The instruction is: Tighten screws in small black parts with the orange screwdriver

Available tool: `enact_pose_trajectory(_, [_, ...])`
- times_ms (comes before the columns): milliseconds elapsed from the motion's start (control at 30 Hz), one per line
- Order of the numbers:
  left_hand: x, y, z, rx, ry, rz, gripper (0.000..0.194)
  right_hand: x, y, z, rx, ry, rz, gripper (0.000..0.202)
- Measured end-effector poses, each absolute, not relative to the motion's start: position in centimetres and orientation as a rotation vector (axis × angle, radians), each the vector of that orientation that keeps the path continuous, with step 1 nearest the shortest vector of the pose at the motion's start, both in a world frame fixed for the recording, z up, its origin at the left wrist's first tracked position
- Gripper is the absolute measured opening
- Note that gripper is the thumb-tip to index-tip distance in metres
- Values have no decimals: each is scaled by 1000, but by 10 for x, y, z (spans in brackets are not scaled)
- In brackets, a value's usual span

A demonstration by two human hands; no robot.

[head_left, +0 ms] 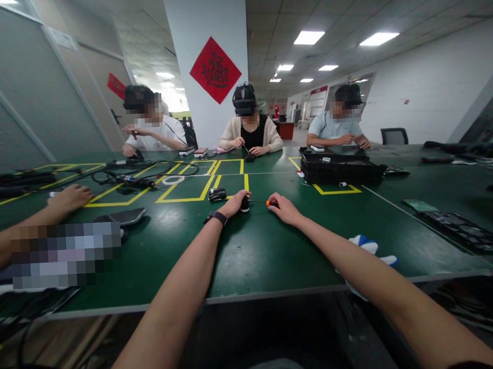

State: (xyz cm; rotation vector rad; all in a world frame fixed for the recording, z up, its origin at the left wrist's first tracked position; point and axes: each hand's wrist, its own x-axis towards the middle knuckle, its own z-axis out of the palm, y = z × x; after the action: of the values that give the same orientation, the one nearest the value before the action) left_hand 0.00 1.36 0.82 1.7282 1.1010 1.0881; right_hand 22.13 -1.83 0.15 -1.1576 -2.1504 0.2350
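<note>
My left hand (235, 203), with a dark band on its wrist, is closed around a small black object (245, 206) standing on the green table (250, 256). Its exact kind is too small to make out. In my right hand (284, 209) is a screwdriver (271, 203) with an orange and black handle. The thin shaft lies nearly level and points left, its tip at or close to the black object. Just left of my left hand sits another small black piece (217, 195). A blue and white glove (364, 244) lies partly behind my right forearm.
A stack of black panels (340, 168) stands at the right, with a circuit board assembly (459, 225) beyond it. Cables (134, 176) and a white tape ring (172, 180) lie left. A co-worker's hand (71, 198) rests at the left; three people sit opposite.
</note>
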Motion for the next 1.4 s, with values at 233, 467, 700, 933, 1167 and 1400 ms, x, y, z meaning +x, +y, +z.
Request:
enact_pose_trajectory(233, [7, 6, 7, 1688, 920, 1173, 47, 219, -16, 2, -1113, -2182, 177, 30])
enact_pose_trajectory(467, [7, 3, 8, 1621, 907, 1151, 51, 220, -18, 2, -1113, -2157, 179, 19])
enact_pose_trajectory(700, [10, 4, 7, 1611, 925, 1206, 45, 220, -16, 3, -1177, -2150, 162, 28])
enact_pose_trajectory(933, [12, 7, 12, 1620, 910, 1457, 37, 221, -15, 0, -1123, -2139, 180, 17])
enact_pose_trajectory(1167, [14, 5, 10, 1596, 775, 1329, 38, 220, -18, 1, -1109, -2152, 220, 21])
enact_pose_trajectory(1400, [15, 3, 7, 1555, 830, 1259, 47, 220, -20, 3, -1126, -2177, 182, 18])
